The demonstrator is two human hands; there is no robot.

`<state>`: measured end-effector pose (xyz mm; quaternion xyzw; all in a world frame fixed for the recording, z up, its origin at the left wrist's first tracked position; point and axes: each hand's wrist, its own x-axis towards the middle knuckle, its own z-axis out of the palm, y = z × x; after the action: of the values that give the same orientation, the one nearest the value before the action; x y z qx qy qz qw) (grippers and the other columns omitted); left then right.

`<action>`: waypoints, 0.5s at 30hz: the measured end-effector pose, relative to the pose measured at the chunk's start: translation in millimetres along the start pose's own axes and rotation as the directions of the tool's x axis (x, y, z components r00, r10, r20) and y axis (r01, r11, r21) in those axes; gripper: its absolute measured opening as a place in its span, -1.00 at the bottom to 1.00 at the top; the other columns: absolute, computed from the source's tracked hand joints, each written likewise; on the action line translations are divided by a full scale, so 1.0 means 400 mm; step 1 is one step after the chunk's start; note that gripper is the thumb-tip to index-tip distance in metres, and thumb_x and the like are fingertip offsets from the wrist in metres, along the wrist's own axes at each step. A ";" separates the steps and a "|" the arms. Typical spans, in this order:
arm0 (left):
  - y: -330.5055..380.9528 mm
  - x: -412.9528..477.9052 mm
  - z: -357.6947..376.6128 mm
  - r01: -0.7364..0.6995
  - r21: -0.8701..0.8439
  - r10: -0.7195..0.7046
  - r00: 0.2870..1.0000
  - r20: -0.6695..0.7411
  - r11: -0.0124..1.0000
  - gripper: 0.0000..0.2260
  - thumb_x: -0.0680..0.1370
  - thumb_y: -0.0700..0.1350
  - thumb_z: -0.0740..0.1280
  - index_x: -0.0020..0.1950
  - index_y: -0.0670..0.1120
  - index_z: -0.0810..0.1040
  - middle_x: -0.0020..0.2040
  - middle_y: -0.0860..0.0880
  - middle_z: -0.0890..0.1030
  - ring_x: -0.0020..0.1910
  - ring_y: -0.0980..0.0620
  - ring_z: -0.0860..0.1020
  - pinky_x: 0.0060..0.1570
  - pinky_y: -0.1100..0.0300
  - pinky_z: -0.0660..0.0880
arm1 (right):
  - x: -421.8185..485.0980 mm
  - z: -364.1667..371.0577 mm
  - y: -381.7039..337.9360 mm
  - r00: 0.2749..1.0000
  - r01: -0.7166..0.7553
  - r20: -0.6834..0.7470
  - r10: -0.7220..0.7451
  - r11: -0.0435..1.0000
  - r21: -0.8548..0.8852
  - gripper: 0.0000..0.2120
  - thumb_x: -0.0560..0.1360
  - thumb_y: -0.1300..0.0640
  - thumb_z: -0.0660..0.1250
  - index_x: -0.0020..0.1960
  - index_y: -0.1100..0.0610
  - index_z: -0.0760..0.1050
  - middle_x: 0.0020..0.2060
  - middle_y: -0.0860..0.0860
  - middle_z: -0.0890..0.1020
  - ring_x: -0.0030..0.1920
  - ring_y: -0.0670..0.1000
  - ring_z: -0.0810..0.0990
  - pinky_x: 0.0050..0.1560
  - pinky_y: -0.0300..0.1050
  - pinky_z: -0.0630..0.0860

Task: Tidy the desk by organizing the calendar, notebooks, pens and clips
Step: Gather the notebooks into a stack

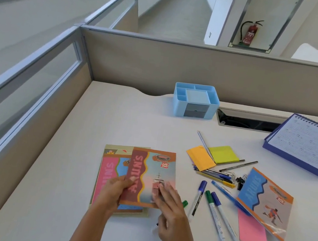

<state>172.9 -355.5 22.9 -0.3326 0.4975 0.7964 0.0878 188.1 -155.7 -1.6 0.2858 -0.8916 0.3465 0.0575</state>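
My left hand [113, 191] grips the left edge of a maroon-and-pink notebook [151, 173], held just over a pink-and-blue notebook [108, 171] lying on the desk. My right hand [169, 208] rests flat, fingers apart, on the held notebook's lower right corner. A third notebook with an orange border [266, 200] lies at the right. Several pens [214, 175] and whiteboard markers [216, 210] are scattered between the notebooks. Black binder clips [240, 181] sit beside the pens. A blue spiral calendar [307, 143] lies at the far right.
A light-blue desk organizer [195, 101] stands at the back by the partition. Orange [200, 157], yellow-green [223, 153] and pink [252, 231] sticky notes lie among the pens. A cable slot [248, 121] opens behind them. Beige partitions close the left and back.
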 end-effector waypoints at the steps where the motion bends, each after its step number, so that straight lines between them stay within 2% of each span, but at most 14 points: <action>1: -0.005 -0.003 -0.028 -0.016 -0.006 0.016 0.999 -0.032 1.000 -0.92 0.51 -0.27 0.35 -0.12 -0.25 0.63 -0.26 -0.17 0.68 -0.38 -0.02 0.63 -0.34 0.16 0.61 | 0.008 0.012 -0.018 0.996 -0.089 -0.005 0.090 0.991 0.101 -0.38 0.36 0.38 0.20 0.40 0.05 0.40 0.46 -0.10 0.31 0.51 -0.09 0.13 0.48 -0.22 0.12; 3: -0.015 -0.003 -0.084 -0.051 0.034 0.055 0.991 -0.125 0.998 -0.92 0.50 -0.24 0.38 -0.10 -0.24 0.64 -0.19 -0.21 0.66 -0.32 -0.07 0.61 -0.24 0.12 0.59 | 0.030 0.040 -0.047 0.944 -0.298 -0.060 0.325 0.915 0.270 -0.51 0.40 0.31 0.23 0.31 0.08 0.48 0.38 -0.11 0.39 0.44 -0.14 0.22 0.43 -0.24 0.23; 4: -0.018 -0.007 -0.106 -0.065 0.062 0.075 0.984 -0.161 0.996 -0.90 0.51 -0.22 0.38 -0.09 -0.25 0.64 -0.18 -0.22 0.64 -0.31 -0.07 0.59 -0.23 0.13 0.57 | 0.046 0.056 -0.054 0.895 -0.403 -0.067 0.440 0.865 0.300 -0.57 0.44 0.26 0.26 0.30 0.10 0.48 0.34 -0.08 0.43 0.39 -0.10 0.29 0.40 -0.16 0.31; 6: -0.023 -0.015 -0.135 -0.074 0.104 0.094 0.976 -0.198 0.992 -0.88 0.52 -0.22 0.37 -0.05 -0.26 0.63 -0.19 -0.20 0.64 -0.29 -0.08 0.58 -0.24 0.14 0.55 | 0.079 0.083 -0.063 0.798 -0.577 0.007 0.603 0.761 0.297 -0.59 0.50 0.16 0.33 0.34 0.13 0.43 0.24 0.00 0.48 0.27 0.01 0.41 0.30 0.00 0.42; 9: -0.025 -0.030 -0.151 -0.084 0.215 0.135 0.963 -0.233 0.973 -0.91 0.55 -0.21 0.34 -0.07 -0.21 0.63 -0.21 -0.16 0.66 -0.27 -0.09 0.59 -0.25 0.14 0.54 | 0.116 0.114 -0.082 0.737 -0.658 0.088 0.670 0.683 0.316 -0.65 0.49 0.18 0.35 0.26 0.15 0.49 0.03 0.06 0.54 0.09 0.09 0.55 0.10 -0.08 0.49; 11: -0.030 -0.027 -0.154 -0.120 0.368 0.236 0.928 -0.289 0.922 -0.90 0.56 -0.19 0.33 -0.10 -0.13 0.62 -0.20 -0.13 0.68 -0.24 -0.11 0.62 -0.18 0.04 0.56 | 0.128 0.126 -0.096 0.720 -0.676 0.100 0.686 0.662 0.322 -0.72 0.47 0.24 0.34 0.18 0.15 0.55 -0.06 0.05 0.53 -0.02 0.07 0.55 -0.02 -0.18 0.44; 13: -0.034 -0.024 -0.155 -0.136 0.601 0.392 0.863 -0.318 0.788 -0.90 0.57 -0.14 0.30 -0.10 -0.07 0.60 -0.22 -0.07 0.67 -0.20 -0.12 0.62 -0.14 -0.03 0.56 | 0.134 0.138 -0.104 0.712 -0.684 0.093 0.696 0.659 0.313 -0.73 0.46 0.25 0.34 0.16 0.15 0.56 -0.08 0.06 0.54 -0.07 0.06 0.54 -0.04 -0.18 0.43; 15: -0.038 -0.029 -0.149 -0.093 0.773 0.517 0.792 -0.324 0.627 -0.90 0.56 -0.11 0.28 -0.05 -0.05 0.59 -0.15 -0.07 0.60 -0.13 -0.12 0.58 -0.14 0.00 0.54 | 0.140 0.149 -0.107 0.705 -0.692 0.082 0.705 0.658 0.296 -0.73 0.46 0.25 0.35 0.15 0.14 0.57 -0.07 0.07 0.55 -0.07 0.07 0.55 -0.03 -0.16 0.46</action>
<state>215.2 -396.5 2.0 -0.3782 0.8243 0.4157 -0.0684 171.0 -246.3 -4.7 -0.0801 -0.8666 0.4808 -0.1067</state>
